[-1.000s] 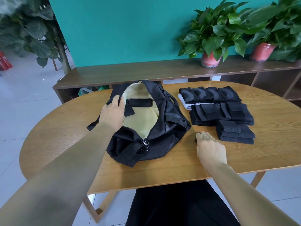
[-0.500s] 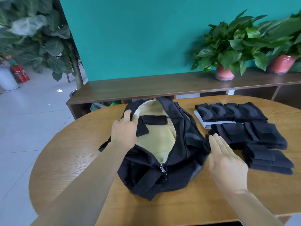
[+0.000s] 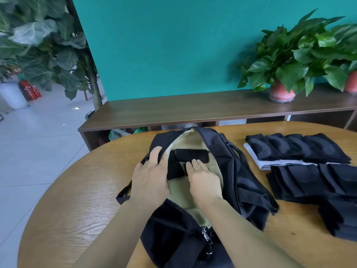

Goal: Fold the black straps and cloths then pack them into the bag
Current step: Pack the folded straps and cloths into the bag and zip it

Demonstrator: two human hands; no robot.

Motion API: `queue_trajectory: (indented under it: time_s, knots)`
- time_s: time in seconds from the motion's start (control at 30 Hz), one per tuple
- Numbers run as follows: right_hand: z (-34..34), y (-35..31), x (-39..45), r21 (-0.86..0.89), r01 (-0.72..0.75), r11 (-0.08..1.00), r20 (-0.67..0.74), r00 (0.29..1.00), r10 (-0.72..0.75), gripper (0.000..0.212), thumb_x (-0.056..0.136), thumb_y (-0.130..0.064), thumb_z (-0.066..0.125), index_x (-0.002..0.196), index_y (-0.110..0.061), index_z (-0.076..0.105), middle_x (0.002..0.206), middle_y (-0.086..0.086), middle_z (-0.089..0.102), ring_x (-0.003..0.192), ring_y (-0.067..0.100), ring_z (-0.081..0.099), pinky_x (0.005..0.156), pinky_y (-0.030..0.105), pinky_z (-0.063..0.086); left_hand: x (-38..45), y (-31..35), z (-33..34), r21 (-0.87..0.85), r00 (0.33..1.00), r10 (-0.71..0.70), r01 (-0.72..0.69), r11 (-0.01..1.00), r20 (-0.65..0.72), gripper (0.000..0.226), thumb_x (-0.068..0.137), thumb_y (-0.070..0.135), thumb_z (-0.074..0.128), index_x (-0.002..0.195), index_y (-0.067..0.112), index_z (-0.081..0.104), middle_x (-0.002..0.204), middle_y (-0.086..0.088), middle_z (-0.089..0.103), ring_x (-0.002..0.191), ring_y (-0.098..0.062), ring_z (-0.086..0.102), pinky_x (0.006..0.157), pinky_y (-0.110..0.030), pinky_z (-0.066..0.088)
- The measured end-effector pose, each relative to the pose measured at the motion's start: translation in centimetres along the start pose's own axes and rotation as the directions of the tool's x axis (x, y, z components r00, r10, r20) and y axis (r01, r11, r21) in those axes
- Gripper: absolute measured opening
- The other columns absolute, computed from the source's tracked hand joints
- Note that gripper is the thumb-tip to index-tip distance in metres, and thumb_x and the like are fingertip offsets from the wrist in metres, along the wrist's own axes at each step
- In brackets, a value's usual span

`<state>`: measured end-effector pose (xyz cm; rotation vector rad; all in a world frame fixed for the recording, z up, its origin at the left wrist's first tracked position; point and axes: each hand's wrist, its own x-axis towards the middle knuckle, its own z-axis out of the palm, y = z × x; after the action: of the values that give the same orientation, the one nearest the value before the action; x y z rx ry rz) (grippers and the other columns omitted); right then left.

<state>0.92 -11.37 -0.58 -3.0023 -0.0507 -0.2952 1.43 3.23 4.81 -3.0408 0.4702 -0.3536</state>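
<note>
The black bag (image 3: 245, 176) lies unzipped on the round wooden table (image 3: 81, 200), showing its beige lining. My left hand (image 3: 148, 176) grips the left rim of the opening and holds it apart. My right hand (image 3: 204, 180) reaches inside the bag, its fingers over a small folded black strap (image 3: 185, 169); the thumb is hidden. Another folded black strap (image 3: 191, 155) lies in the bag just beyond my fingertips. To the right of the bag sit folded black cloths in a row (image 3: 295, 149), a second pile (image 3: 316, 180) and a nearer pile (image 3: 340, 217).
A low dark wooden shelf (image 3: 193, 109) runs behind the table, bearing potted plants (image 3: 282, 74). A teal wall stands behind it. A large leafy plant (image 3: 38, 45) and a fire extinguisher (image 3: 29, 89) are on the tiled floor at left. The bag's zipper pull (image 3: 205, 236) hangs near me.
My right hand left the table beside the piles and moved left into the bag with a small black strap. My left hand kept holding the bag's rim. The camera came closer.
</note>
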Motion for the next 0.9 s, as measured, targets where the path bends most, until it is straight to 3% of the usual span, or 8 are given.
queue_trajectory:
  time_s: [0.1,0.17,0.27,0.43,0.5,0.63,0.7,0.9]
  knots:
    - [1.0,0.4,2.0,-0.011,-0.012,1.000,0.036,0.999,0.012,0.059,0.096,0.002,0.032,0.152,-0.006,0.014,0.159,0.014,0.016,0.148,0.024,0.011,0.112,0.035,0.031,0.5,0.2,0.2,0.028,1.000,0.013,-0.013,1.000,-0.017,0.077,0.087,0.018,0.056,0.152,0.019,0.014,0.158,0.001,0.000,0.077,-0.017,0.036,0.077,-0.025,0.024]
    - [1.5,0.4,2.9,-0.008,-0.017,1.000,0.057,0.998,0.018,0.061,0.095,0.004,0.032,0.152,-0.005,0.012,0.159,0.016,0.013,0.148,0.025,0.009,0.113,0.035,0.029,1.0,0.0,0.6,0.014,0.998,0.030,-0.030,0.999,-0.051,0.075,0.084,0.016,0.057,0.150,0.019,0.020,0.158,0.000,0.004,0.077,-0.018,0.039,0.076,-0.026,0.024]
    - [2.6,0.3,3.4,-0.004,-0.014,1.000,0.113,0.994,0.014,0.066,0.093,0.008,0.031,0.152,-0.003,0.005,0.160,0.018,0.005,0.149,0.026,0.003,0.113,0.034,0.028,1.2,-0.2,1.5,-0.017,0.995,0.055,-0.056,0.998,-0.087,0.078,0.078,0.012,0.059,0.149,0.018,0.027,0.158,-0.001,0.011,0.092,-0.018,0.055,0.078,-0.029,0.029]
    - [3.5,-0.1,3.0,0.029,0.040,0.999,0.134,0.990,-0.044,0.066,0.095,0.009,0.026,0.152,-0.003,-0.004,0.161,0.016,-0.004,0.149,0.024,-0.004,0.114,0.032,0.026,0.8,-0.2,2.9,-0.023,0.992,0.076,-0.079,0.997,-0.096,0.088,0.079,0.012,0.060,0.154,0.019,0.014,0.157,-0.002,0.007,0.108,-0.016,0.056,0.087,-0.031,0.035]
    - [3.5,0.0,3.0,0.025,0.041,0.999,0.137,0.990,-0.044,0.066,0.094,0.009,0.026,0.152,-0.003,-0.005,0.161,0.016,-0.004,0.149,0.024,-0.005,0.115,0.032,0.026,0.8,-0.2,3.3,-0.038,0.991,0.078,-0.083,0.996,-0.104,0.091,0.076,0.011,0.062,0.154,0.018,0.016,0.158,-0.003,0.009,0.104,-0.016,0.057,0.084,-0.032,0.035]
    - [3.3,0.0,2.9,0.019,-0.002,1.000,0.133,0.991,0.000,0.065,0.095,0.008,0.027,0.153,-0.004,0.000,0.160,0.017,-0.002,0.149,0.025,-0.002,0.114,0.033,0.027,0.8,-0.9,3.6,-0.058,0.969,0.118,-0.133,0.989,-0.215,0.090,0.055,0.002,0.072,0.141,0.009,0.048,0.144,-0.011,0.044,0.070,-0.020,0.061,0.066,-0.034,0.042]
    - [3.2,-0.2,2.8,0.013,-0.025,1.000,0.144,0.989,0.023,0.065,0.094,0.008,0.028,0.153,-0.005,0.003,0.160,0.018,0.000,0.149,0.026,0.000,0.114,0.035,0.028,0.8,-1.3,3.8,-0.050,0.959,0.138,-0.155,0.987,-0.248,0.088,0.050,-0.001,0.072,0.135,0.007,0.054,0.138,-0.013,0.051,0.062,-0.021,0.058,0.061,-0.034,0.041]
    - [3.0,-0.4,2.7,0.003,0.012,1.000,0.171,0.985,-0.012,0.063,0.096,0.005,0.028,0.153,-0.005,0.002,0.160,0.019,0.000,0.149,0.028,-0.001,0.114,0.036,0.027,0.6,-1.1,3.6,-0.090,0.969,0.114,-0.137,0.987,-0.218,0.098,0.055,-0.002,0.069,0.148,0.009,0.038,0.149,-0.012,0.039,0.082,-0.022,0.062,0.071,-0.039,0.046]
